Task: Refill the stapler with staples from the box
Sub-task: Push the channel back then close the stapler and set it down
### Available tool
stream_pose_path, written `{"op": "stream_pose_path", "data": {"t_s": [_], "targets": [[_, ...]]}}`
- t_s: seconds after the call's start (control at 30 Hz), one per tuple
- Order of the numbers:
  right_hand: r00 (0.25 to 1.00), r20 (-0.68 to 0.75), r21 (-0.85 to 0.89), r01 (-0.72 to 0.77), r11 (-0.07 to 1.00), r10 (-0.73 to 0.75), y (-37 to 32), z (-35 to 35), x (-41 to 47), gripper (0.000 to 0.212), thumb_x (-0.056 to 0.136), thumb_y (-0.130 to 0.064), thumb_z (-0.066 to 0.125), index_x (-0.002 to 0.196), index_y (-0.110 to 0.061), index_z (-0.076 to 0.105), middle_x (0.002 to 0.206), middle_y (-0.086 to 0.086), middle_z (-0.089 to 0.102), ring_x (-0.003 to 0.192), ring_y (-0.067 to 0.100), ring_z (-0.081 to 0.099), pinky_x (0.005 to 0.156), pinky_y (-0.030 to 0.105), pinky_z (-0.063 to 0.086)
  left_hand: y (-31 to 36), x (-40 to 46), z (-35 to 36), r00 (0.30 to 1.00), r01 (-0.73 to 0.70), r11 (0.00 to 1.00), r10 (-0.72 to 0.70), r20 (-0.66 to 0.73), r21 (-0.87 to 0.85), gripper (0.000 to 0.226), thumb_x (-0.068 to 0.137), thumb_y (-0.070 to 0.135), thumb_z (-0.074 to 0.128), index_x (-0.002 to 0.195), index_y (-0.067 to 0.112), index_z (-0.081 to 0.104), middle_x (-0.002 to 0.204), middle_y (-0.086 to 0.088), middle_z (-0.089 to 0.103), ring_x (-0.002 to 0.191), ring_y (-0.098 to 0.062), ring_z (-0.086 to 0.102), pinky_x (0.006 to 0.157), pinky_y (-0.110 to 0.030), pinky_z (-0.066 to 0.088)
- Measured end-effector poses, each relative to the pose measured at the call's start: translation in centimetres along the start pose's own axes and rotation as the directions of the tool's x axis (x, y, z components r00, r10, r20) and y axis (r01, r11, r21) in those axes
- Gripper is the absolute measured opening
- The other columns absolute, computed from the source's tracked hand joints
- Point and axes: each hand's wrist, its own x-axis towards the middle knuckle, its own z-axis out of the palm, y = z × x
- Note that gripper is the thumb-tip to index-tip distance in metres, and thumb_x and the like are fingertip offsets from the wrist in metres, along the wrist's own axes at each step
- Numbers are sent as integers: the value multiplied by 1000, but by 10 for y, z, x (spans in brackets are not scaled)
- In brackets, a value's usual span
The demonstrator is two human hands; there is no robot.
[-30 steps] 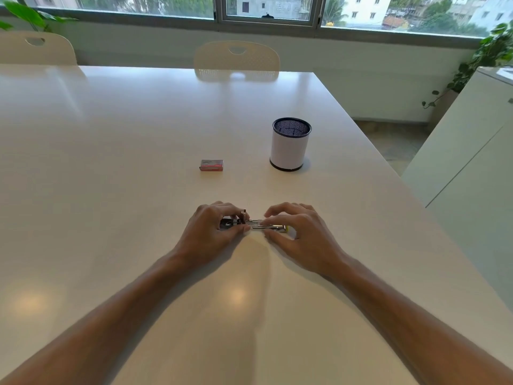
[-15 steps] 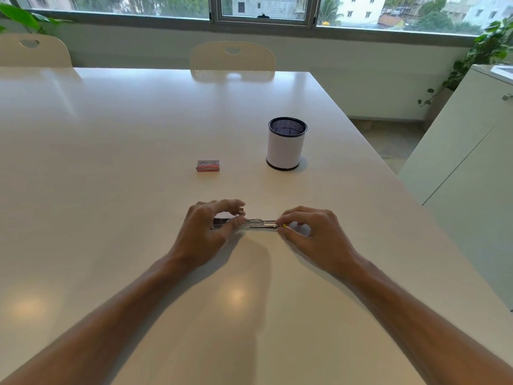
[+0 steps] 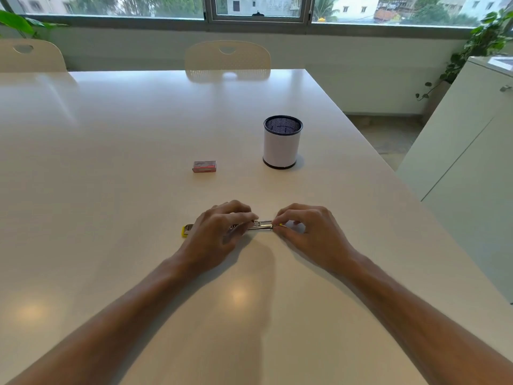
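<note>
A small stapler lies flat on the white table, opened out lengthwise, with a metal channel in the middle and yellow ends. My left hand covers and grips its left half; a yellow end sticks out left of that hand. My right hand pinches the right tip of the metal part. The small red and grey staple box sits shut on the table, well beyond my hands, untouched.
A white mesh pen cup with a dark rim stands right of the staple box. The table's right edge runs diagonally past my right arm, with a white cabinet beyond it. Two chairs stand at the far edge.
The stapler has spread open lengthwise: a yellow end now shows left of my left hand. My hands have moved slightly apart and stay on the stapler.
</note>
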Motion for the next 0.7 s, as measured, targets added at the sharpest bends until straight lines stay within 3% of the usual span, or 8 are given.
{"op": "stream_pose_path", "data": {"t_s": [0.17, 0.43, 0.6, 0.7], "targets": [[1000, -7, -31, 9, 999, -9, 0, 1, 0, 7, 85, -19, 74, 90, -18, 79, 95, -8, 75, 78, 16, 68, 70, 41, 54, 3, 0, -2, 994, -62, 992, 51, 98, 111, 23, 93, 8, 64, 113, 15, 74, 104, 0, 69, 88, -20, 64, 73, -40, 54], [1000, -11, -27, 8, 1000, -8, 1, 2, 0, 6, 85, -22, 75, 91, -21, 77, 92, -9, 75, 78, 15, 68, 70, 40, 54, 10, -6, -9, 979, -156, 950, 112, 171, 270, 29, 97, 23, 57, 123, 18, 69, 112, -1, 70, 99, -20, 64, 76, -33, 51], [1000, -9, 15, -24, 1000, 24, 2, 2, -2, 22, 85, -25, 73, 106, -25, 69, 89, -12, 74, 78, 17, 68, 77, 41, 56, 5, -7, -16, 990, -63, 971, 32, 137, 229, 44, 95, 28, 61, 137, 17, 57, 118, 3, 69, 101, -20, 62, 81, -36, 52], [1000, 14, 23, -22, 999, 22, 3, 2, -1, 30, 86, -26, 72, 115, -26, 65, 91, -15, 72, 80, 19, 68, 80, 41, 55, -3, -9, -25, 993, 9, 984, -30, 115, 178, 42, 91, 32, 65, 131, 20, 62, 117, 6, 69, 102, -17, 62, 82, -37, 52]]}}
